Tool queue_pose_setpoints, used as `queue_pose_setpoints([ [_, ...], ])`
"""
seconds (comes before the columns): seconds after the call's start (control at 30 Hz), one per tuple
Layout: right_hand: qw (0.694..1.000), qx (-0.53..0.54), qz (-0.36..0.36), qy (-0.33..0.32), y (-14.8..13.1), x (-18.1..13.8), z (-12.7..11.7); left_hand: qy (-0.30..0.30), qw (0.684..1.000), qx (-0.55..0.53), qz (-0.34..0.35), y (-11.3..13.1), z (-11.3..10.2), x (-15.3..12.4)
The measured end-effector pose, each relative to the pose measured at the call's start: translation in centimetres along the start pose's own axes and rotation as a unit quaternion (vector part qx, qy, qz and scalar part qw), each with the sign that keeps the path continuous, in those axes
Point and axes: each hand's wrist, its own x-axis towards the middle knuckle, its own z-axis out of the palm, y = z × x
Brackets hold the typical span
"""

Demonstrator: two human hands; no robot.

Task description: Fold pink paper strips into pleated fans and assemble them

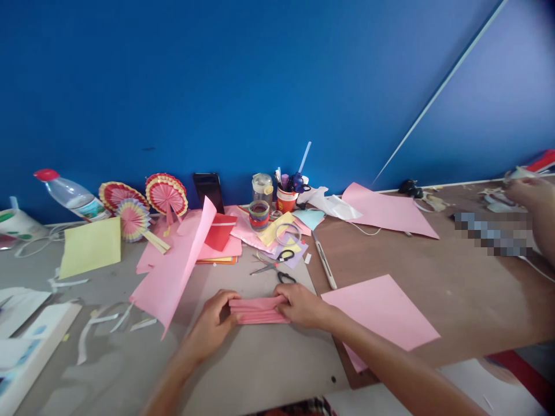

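Note:
Between my two hands is a pink pleated paper strip [259,311], its folds running left to right just above the grey board. My left hand [217,318] pinches its left end between thumb and fingers. At the other end, my right hand [301,304] is closed on the paper with the thumb and fingertips on top. Black-handled scissors [274,266] lie just beyond the strip. A white utility knife [325,261] rests to their right. A flat pink sheet [385,315] lies beside my right forearm, which partly covers it.
Finished paper fans [166,196] lean near the blue wall beside a tilted bottle [71,196]. A phone [208,192], tape rolls [259,215] and a pen cup [287,199] stand at the back. A curled pink sheet [177,271] rises at left. Another person's hand [531,193] is far right.

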Motion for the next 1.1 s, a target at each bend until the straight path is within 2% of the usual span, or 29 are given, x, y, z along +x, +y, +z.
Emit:
queue_pose_setpoints([
  [0.1,0.999,-0.020,-0.029,0.008,0.1,-0.3,0.2,0.003,0.998,0.060,0.031,-0.7,0.4,-0.4],
  [0.2,0.991,-0.059,-0.113,0.037,0.2,-1.0,0.4,0.013,0.992,0.110,0.062,-1.5,0.7,-1.2],
  [0.37,0.962,-0.168,-0.202,0.075,0.3,-2.7,1.0,0.017,0.967,0.172,0.186,-1.8,1.0,-2.7],
  [0.47,0.941,-0.225,-0.238,0.088,0.4,-3.5,1.5,0.008,0.949,0.214,0.232,-1.2,1.2,-3.6],
  [0.57,0.933,-0.245,-0.251,0.085,0.7,-4.1,1.9,-0.008,0.934,0.259,0.245,-0.7,1.5,-4.4],
  [0.77,0.943,-0.226,-0.235,0.065,0.8,-4.3,1.9,0.022,0.913,0.314,0.261,-1.0,2.0,-4.6],
  [1.1,0.929,-0.235,-0.260,0.118,1.1,-4.6,2.3,0.036,0.877,0.368,0.305,-1.5,2.1,-4.8],
])
